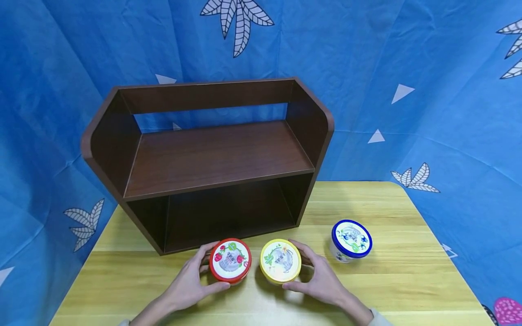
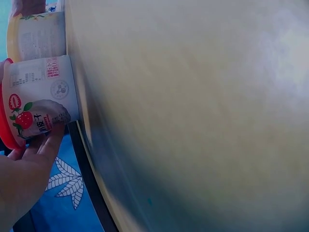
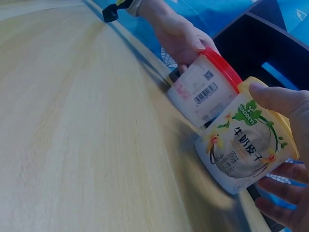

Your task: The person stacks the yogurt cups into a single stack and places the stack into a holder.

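Gripping with curled fingers (image 2: 47,146), the left hand (image 1: 191,281) holds a red-lidded cup (image 1: 230,260), the right hand (image 1: 320,277) a yellow-lidded cup (image 1: 281,261); a blue-lidded cup (image 1: 351,239) stands untouched.

Yellow wood-grain tabletop (image 1: 412,280): round red-lidded white tub (image 1: 230,260) in left grip (image 1: 190,280); yellow-lidded white tub (image 1: 280,261) in right grip (image 1: 320,280); blue-lidded white tub (image 1: 351,239) right of it; dark-brown wooden shelf (image 1: 220,156) beyond grips.
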`<state>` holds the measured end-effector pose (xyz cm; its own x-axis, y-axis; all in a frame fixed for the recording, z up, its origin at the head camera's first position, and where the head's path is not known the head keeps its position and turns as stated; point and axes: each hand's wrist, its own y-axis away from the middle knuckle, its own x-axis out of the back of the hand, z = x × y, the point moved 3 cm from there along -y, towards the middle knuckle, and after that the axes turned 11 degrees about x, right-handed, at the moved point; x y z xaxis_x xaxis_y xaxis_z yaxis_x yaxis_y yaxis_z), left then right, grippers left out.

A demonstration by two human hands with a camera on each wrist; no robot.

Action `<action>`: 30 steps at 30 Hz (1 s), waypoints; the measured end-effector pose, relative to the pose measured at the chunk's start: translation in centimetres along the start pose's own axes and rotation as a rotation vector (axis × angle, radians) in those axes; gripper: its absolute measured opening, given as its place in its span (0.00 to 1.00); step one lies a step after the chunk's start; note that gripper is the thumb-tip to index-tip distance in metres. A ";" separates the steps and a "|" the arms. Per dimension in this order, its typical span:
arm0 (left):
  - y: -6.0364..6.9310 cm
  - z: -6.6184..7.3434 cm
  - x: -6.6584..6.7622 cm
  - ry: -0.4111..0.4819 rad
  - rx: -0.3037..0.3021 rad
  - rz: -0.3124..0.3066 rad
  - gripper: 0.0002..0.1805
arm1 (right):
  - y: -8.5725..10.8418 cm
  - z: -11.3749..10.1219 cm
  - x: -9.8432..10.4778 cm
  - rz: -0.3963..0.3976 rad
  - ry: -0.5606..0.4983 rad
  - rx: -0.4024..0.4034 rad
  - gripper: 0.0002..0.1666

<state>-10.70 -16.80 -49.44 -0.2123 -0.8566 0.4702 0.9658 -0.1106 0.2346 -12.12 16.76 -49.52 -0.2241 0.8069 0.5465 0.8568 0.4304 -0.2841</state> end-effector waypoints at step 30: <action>-0.1 0.0 0.1 -0.006 -0.041 -0.027 0.53 | -1.2 -1.5 3.1 0.107 0.085 0.122 0.59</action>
<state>-10.81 -16.92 -49.42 -0.2388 -0.8502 0.4692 0.9651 -0.1542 0.2117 -13.15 18.11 -46.29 -0.0897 0.8158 0.5713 0.8097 0.3937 -0.4351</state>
